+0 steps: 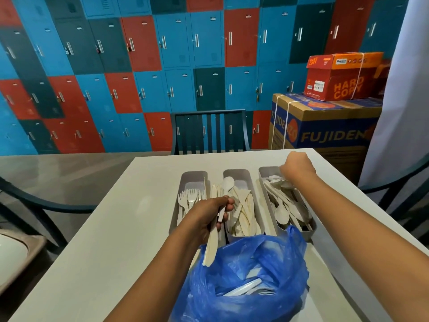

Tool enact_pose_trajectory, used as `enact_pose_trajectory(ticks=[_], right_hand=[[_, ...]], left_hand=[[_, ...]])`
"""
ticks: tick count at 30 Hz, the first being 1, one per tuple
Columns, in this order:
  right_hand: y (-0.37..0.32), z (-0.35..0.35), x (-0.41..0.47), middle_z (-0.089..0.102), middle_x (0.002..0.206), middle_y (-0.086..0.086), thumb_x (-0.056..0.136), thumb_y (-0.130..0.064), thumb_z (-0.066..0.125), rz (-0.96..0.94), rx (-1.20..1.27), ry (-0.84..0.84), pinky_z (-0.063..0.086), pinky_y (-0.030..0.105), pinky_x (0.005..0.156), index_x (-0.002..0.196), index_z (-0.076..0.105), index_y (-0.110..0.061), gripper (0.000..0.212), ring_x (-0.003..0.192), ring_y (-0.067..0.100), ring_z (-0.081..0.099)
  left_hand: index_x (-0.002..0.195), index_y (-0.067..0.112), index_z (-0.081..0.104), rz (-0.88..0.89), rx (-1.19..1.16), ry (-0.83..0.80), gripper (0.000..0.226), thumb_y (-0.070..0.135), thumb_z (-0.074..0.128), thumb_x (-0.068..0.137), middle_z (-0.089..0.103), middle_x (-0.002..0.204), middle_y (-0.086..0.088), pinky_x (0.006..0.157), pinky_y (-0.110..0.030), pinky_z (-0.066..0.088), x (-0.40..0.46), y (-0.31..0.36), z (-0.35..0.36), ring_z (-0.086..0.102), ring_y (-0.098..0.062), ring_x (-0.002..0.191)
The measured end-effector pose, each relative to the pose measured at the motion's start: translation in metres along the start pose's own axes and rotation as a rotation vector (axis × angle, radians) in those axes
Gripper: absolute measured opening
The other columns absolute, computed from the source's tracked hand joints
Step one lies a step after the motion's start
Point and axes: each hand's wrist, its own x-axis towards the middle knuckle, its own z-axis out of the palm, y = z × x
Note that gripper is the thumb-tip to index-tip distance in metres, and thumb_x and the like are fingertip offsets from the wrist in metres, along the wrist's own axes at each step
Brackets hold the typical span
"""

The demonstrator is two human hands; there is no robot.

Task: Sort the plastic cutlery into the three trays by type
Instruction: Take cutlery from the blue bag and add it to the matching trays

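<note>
White bench (111,228); three grey trays side by side near its far edge, bare surface to their left and a narrower strip to their right. Left tray (193,176) holds forks, middle tray (243,180) knives, right tray (265,173) spoons; too heaped to count. One blue plastic bag (246,280) sits at the near edge, touching the trays' near ends, with more cutlery inside. Left hand (209,217) grips a small bunch over the left and middle trays: one spoon (227,185) pointing up, knives (211,247) pointing down. Right hand (298,166) hovers over the far end of the right tray, fingers curled; whether it holds anything, cannot tell. One dark chair (210,131) stands beyond the bench, two cardboard boxes (325,126) far right.
</note>
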Motion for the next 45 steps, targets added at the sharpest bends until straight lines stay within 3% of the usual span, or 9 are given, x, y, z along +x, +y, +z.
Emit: enact_pose_trajectory(ticks=[7, 10, 14, 18, 23, 27, 31, 36, 45], right_hand=[[-0.015, -0.019, -0.028, 0.066, 0.094, 0.013, 0.092, -0.024, 0.055, -0.077, 0.010, 0.084, 0.047, 0.030, 0.064, 0.101, 0.064, -0.003, 0.025, 0.077, 0.026, 0.059], [-0.032, -0.022, -0.053, 0.069, 0.092, 0.008, 0.091, -0.035, 0.054, -0.149, 0.255, -0.191, 0.048, 0.031, 0.068, 0.094, 0.067, -0.004, 0.033, 0.072, 0.019, 0.057], [-0.048, -0.029, -0.088, 0.064, 0.090, -0.002, 0.094, -0.045, 0.047, -0.112, 0.371, -0.678, 0.042, 0.026, 0.062, 0.101, 0.063, -0.013, 0.036, 0.079, 0.013, 0.054], [-0.049, -0.025, -0.099, 0.056, 0.079, 0.000, 0.094, -0.026, 0.054, -0.121, 0.544, -0.894, 0.040, 0.024, 0.064, 0.086, 0.061, -0.014, 0.016, 0.072, 0.011, 0.049], [-0.042, -0.022, -0.084, 0.059, 0.079, 0.008, 0.096, -0.009, 0.049, 0.047, 0.742, -0.646, 0.051, 0.026, 0.052, 0.090, 0.054, -0.003, 0.010, 0.062, 0.018, 0.059], [-0.021, -0.028, -0.061, 0.054, 0.079, 0.013, 0.094, -0.014, 0.049, 0.079, 0.339, -0.253, 0.045, 0.026, 0.051, 0.095, 0.050, -0.002, 0.012, 0.061, 0.024, 0.055], [-0.006, -0.028, -0.038, 0.054, 0.101, 0.018, 0.095, -0.011, 0.050, 0.098, 0.113, -0.236, 0.049, 0.030, 0.076, 0.117, 0.052, 0.005, 0.028, 0.094, 0.029, 0.058], [0.004, -0.020, -0.023, 0.055, 0.097, 0.018, 0.090, -0.008, 0.057, 0.112, 0.071, -0.090, 0.045, 0.029, 0.068, 0.112, 0.055, 0.004, 0.025, 0.083, 0.027, 0.053], [0.000, -0.003, -0.010, 0.062, 0.108, 0.017, 0.088, -0.009, 0.060, 0.119, 0.023, -0.037, 0.044, 0.032, 0.069, 0.110, 0.058, -0.001, 0.023, 0.096, 0.031, 0.060]], left_hand=[[0.084, 0.012, 0.070, 0.009, -0.043, 0.030, 0.013, 0.015, 0.058, 0.089, 0.055, 0.055, 0.008, 0.038, -0.016, 0.032, -0.003, 0.000, 0.006, 0.045, -0.005, 0.043], [0.087, 0.014, 0.073, 0.043, -0.004, 0.038, 0.014, 0.021, 0.060, 0.089, 0.056, 0.074, 0.006, 0.040, -0.019, 0.034, 0.002, -0.002, 0.011, 0.039, -0.009, 0.055], [0.091, 0.010, 0.071, 0.068, 0.021, 0.053, 0.021, 0.028, 0.062, 0.089, 0.048, 0.069, 0.004, 0.040, -0.018, 0.033, 0.006, -0.003, 0.018, 0.035, -0.008, 0.053], [0.081, 0.009, 0.061, 0.072, 0.020, 0.021, 0.017, 0.023, 0.060, 0.090, 0.046, 0.060, 0.002, 0.038, -0.016, 0.033, 0.005, -0.005, 0.023, 0.037, -0.007, 0.049], [0.073, 0.013, 0.049, -0.048, -0.103, -0.058, 0.021, 0.020, 0.050, 0.093, 0.038, 0.057, 0.003, 0.031, -0.012, 0.026, 0.007, -0.004, 0.021, 0.034, -0.004, 0.035], [0.068, 0.010, 0.039, -0.132, -0.331, -0.074, 0.018, 0.010, 0.032, 0.084, 0.036, 0.055, -0.002, 0.031, -0.010, 0.023, 0.010, -0.002, 0.013, 0.034, -0.009, 0.030], [0.079, 0.008, 0.038, -0.130, -0.426, -0.108, 0.017, 0.000, 0.026, 0.087, 0.036, 0.056, -0.005, 0.028, -0.011, 0.027, 0.014, -0.004, 0.013, 0.037, -0.010, 0.028], [0.089, 0.002, 0.045, -0.128, -0.412, -0.162, 0.013, 0.003, 0.035, 0.096, 0.044, 0.054, -0.005, 0.028, -0.013, 0.033, 0.016, -0.006, 0.012, 0.040, -0.008, 0.029], [0.078, 0.004, 0.048, -0.118, -0.399, -0.160, 0.023, 0.007, 0.038, 0.098, 0.043, 0.061, -0.004, 0.028, -0.012, 0.030, 0.023, -0.006, 0.007, 0.041, -0.005, 0.031]])
